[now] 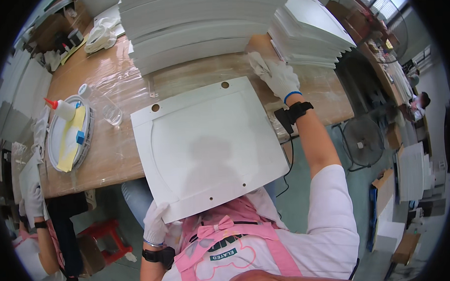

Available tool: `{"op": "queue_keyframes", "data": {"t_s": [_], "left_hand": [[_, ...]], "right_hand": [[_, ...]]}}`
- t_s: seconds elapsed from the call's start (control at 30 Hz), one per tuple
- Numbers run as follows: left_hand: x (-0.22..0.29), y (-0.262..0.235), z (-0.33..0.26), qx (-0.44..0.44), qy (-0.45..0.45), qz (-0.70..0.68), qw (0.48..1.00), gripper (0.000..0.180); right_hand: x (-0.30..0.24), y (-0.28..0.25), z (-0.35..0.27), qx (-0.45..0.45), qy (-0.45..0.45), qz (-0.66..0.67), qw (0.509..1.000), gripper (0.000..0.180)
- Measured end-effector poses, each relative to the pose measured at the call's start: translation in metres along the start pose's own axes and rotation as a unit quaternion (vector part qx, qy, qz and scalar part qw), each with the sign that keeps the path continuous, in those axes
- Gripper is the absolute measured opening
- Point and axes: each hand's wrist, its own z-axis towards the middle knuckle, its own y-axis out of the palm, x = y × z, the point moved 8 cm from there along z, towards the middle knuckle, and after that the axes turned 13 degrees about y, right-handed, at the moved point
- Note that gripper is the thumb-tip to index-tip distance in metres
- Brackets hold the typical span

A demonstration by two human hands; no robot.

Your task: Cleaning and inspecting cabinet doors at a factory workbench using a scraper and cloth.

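Observation:
A white flat panel (210,141) lies tilted in front of me, its far part on the table and its near edge over my lap. It has two larger holes along the far edge, two small ones along the near edge, and a faint curved outline. My left hand (156,223), in a white glove, grips the panel's near left corner. Off the panel's far right corner, my gloved right hand (281,80) is closed on a crumpled whitish cloth (258,65), slightly blurred, close to the stacked panels. Both wrists wear black bands.
Tall panel stacks (196,32) stand at the back, with another stack (310,33) to the right. On the left are a round tray (90,145), a white bottle with red tip (64,109) and a clear bottle (110,112). A co-worker's gloved hand (35,199) holds a panel far left.

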Motion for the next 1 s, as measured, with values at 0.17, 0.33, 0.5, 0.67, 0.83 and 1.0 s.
{"op": "queue_keyframes", "data": {"t_s": [0.17, 0.33, 0.5, 0.67, 0.83, 1.0], "left_hand": [[0.004, 0.003, 0.006, 0.009, 0.012, -0.002, 1.000, 0.046], [-0.002, -0.007, -0.001, -0.015, -0.040, -0.006, 0.999, 0.047], [-0.015, -0.011, 0.009, -0.072, -0.036, -0.014, 0.997, 0.051], [-0.019, -0.011, 0.011, -0.122, -0.067, -0.033, 0.990, 0.050], [-0.023, -0.014, 0.013, -0.140, -0.091, -0.020, 0.986, 0.046], [-0.016, -0.017, 0.011, -0.100, -0.073, -0.016, 0.992, 0.044]], "right_hand": [[-0.090, -0.032, -0.011, -0.040, -0.117, 0.119, 0.985, 0.051], [-0.232, -0.019, -0.041, -0.413, -0.162, 0.296, 0.846, 0.047], [-0.308, 0.053, -0.028, -0.256, -0.174, 0.095, 0.946, 0.036], [-0.333, 0.100, -0.021, -0.152, -0.063, 0.075, 0.984, 0.028], [-0.364, 0.150, -0.017, -0.133, -0.216, -0.056, 0.966, 0.027], [-0.367, 0.129, -0.021, -0.233, -0.112, 0.105, 0.960, 0.030]]}}
